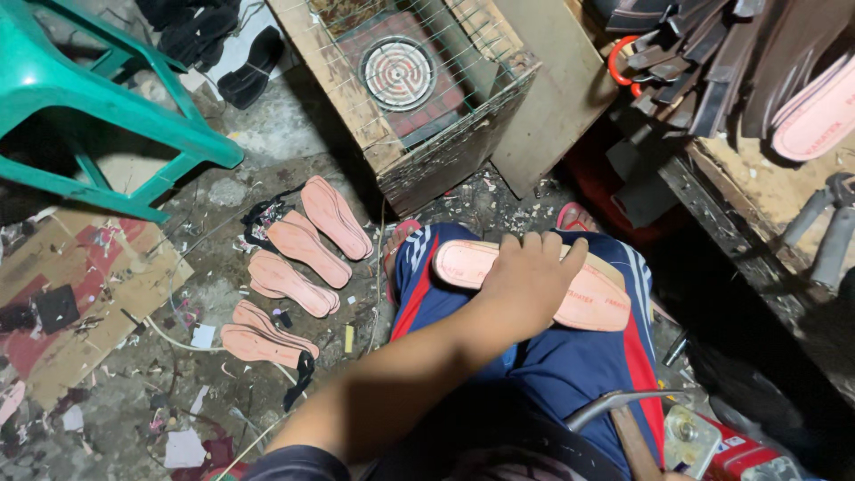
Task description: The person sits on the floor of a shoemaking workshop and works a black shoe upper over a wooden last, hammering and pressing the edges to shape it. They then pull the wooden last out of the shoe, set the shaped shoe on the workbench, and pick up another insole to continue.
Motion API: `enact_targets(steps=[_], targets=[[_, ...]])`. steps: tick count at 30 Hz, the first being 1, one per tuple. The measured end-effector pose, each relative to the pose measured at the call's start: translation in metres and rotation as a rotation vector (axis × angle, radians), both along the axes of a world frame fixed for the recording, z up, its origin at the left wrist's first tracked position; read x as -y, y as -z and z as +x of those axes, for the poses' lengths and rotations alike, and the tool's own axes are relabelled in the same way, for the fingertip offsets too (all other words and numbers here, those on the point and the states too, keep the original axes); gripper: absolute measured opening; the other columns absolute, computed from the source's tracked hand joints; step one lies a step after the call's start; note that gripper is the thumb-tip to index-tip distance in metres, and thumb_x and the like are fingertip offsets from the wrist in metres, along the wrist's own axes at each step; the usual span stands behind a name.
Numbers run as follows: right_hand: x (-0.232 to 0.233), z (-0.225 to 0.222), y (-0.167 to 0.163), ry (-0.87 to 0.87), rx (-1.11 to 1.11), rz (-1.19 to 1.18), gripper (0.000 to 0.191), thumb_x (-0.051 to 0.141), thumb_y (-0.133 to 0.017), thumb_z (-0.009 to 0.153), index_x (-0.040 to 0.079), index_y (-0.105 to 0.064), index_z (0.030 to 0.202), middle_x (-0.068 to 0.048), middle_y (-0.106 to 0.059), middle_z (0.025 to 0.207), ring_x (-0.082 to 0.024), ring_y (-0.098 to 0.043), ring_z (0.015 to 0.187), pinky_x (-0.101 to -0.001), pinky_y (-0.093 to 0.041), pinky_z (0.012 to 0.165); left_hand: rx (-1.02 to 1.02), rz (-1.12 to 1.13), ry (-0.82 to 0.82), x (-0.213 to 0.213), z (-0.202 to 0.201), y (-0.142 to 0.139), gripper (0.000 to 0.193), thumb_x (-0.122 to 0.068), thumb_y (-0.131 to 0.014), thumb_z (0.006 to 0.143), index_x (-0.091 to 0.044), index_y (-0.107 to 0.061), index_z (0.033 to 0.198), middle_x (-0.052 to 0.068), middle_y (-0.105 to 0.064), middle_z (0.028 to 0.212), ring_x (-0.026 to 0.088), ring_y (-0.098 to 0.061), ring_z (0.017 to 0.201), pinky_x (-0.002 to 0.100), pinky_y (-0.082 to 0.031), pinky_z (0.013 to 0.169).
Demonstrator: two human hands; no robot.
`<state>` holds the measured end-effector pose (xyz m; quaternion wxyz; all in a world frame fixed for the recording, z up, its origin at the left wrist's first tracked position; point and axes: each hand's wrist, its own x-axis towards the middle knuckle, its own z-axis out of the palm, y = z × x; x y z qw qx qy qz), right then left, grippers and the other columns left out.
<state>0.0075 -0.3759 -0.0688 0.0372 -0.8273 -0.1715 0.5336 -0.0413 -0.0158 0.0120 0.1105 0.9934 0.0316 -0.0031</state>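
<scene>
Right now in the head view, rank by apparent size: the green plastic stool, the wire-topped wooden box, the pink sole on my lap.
1. Wire-topped wooden box
2. Green plastic stool, cropped, so unsure
3. Pink sole, smallest though nearest, under the left hand

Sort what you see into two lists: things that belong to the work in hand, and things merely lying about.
In use:
left hand
pink sandal sole pressed across the lap
hammer by the right knee
pink soles on the floor

Lying about:
green plastic stool
caged heater box
flattened cardboard
red tin
</scene>
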Motion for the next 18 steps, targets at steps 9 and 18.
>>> enact_targets(steps=[9, 18], targets=[[0.014, 0.017, 0.009, -0.131, 0.003, -0.006, 0.053, 0.038, -0.084, 0.083, 0.024, -0.061, 0.13, 0.004, -0.073, 0.088, -0.005, -0.071, 0.083, -0.0219, -0.055, 0.079, 0.106, -0.206, 0.111, -0.003, 0.015, 0.013, 0.099, -0.05, -0.092, 0.049, -0.015, -0.055, 0.134, 0.014, -0.061, 0.113, 0.034, -0.063, 0.107, 0.049, -0.049, 0.087], [0.012, 0.016, -0.023, -0.104, -0.182, 0.082, 0.046, 0.038, -0.077, 0.083, 0.023, -0.077, 0.126, 0.0, -0.072, 0.089, -0.011, -0.069, 0.091, -0.0239, -0.056, 0.087, 0.057, -0.506, 0.141, -0.016, 0.028, 0.02, 0.095, -0.025, -0.089, 0.07, -0.012, -0.044, 0.152, 0.018, -0.061, 0.123, 0.035, -0.06, 0.114, 0.047, -0.047, 0.096]])
